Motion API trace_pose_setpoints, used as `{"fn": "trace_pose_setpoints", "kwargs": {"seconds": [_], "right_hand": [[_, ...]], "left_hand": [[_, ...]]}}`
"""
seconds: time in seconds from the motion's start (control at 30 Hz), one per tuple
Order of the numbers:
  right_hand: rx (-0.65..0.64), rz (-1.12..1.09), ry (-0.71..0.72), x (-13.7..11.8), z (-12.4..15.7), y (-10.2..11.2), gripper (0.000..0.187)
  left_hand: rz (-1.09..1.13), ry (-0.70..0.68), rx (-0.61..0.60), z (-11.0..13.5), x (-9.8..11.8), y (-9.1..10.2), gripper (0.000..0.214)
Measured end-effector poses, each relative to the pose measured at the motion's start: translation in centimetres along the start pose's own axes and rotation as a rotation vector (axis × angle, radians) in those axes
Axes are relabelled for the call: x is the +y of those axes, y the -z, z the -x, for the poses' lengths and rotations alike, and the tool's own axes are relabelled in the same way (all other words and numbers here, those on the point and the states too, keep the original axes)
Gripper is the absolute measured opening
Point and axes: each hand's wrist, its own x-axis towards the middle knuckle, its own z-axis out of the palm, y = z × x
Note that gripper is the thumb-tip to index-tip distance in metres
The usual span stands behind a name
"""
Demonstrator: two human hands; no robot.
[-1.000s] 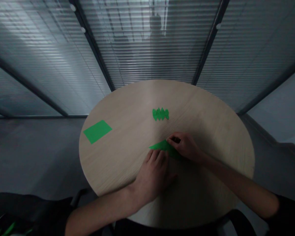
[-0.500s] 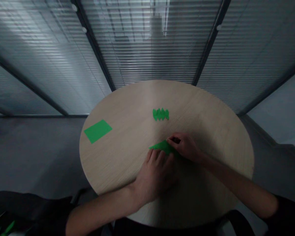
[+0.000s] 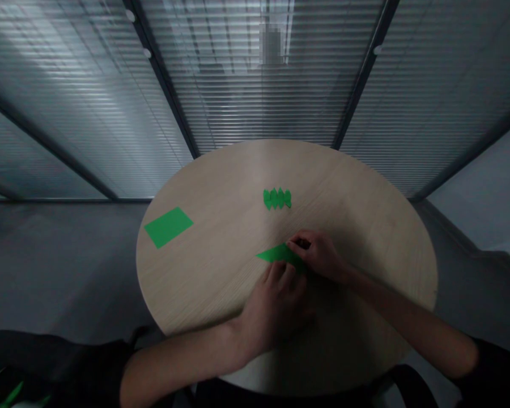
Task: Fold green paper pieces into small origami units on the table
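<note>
In the head view a sheet of green paper [image 3: 273,253] lies near the middle of the table, narrowing to a point at its left end. My right hand [image 3: 322,256] pinches its far right edge between thumb and fingertips. The fingers of my left hand [image 3: 276,297] are bent close together on the paper's near edge, the thumb side blurred and in shadow. Both hands hide the paper's right and near parts, so its full shape cannot be seen.
Beyond my hands, several small folded green paper pieces [image 3: 277,198] stand in a row. A flat green sheet [image 3: 169,227] lies at the left of the round wooden table [image 3: 221,187]. Blinds [image 3: 255,102] hang behind. More green pieces [image 3: 13,394] show at the lower left.
My left hand has slid slightly to the right and nearer along the paper, uncovering more of its left end. My right hand has stayed nearly still.
</note>
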Motion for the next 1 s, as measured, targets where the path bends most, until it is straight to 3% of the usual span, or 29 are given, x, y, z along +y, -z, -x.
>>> {"fn": "trace_pose_setpoints", "kwargs": {"seconds": [0.37,0.47,0.63,0.83,1.0], "right_hand": [[-0.002,0.005,0.017,-0.1,0.1,0.0,0.016],[0.004,0.023,0.018,0.0,0.0,0.0,0.016],[0.006,0.027,0.019,-0.1,0.1,0.1,0.015],[0.014,0.033,0.023,0.1,0.1,0.0,0.014],[0.014,0.034,0.013,-0.1,0.1,0.1,0.015]], "left_hand": [[0.071,-0.043,0.013,0.5,-0.5,0.3,0.063],[0.077,-0.007,0.017,0.4,-0.5,0.1,0.071],[0.075,0.047,-0.037,0.4,-0.3,0.7,0.06],[-0.029,0.224,-0.056,1.4,0.2,1.9,0.069],[-0.066,0.244,-0.05,1.6,0.4,2.0,0.073]]}}
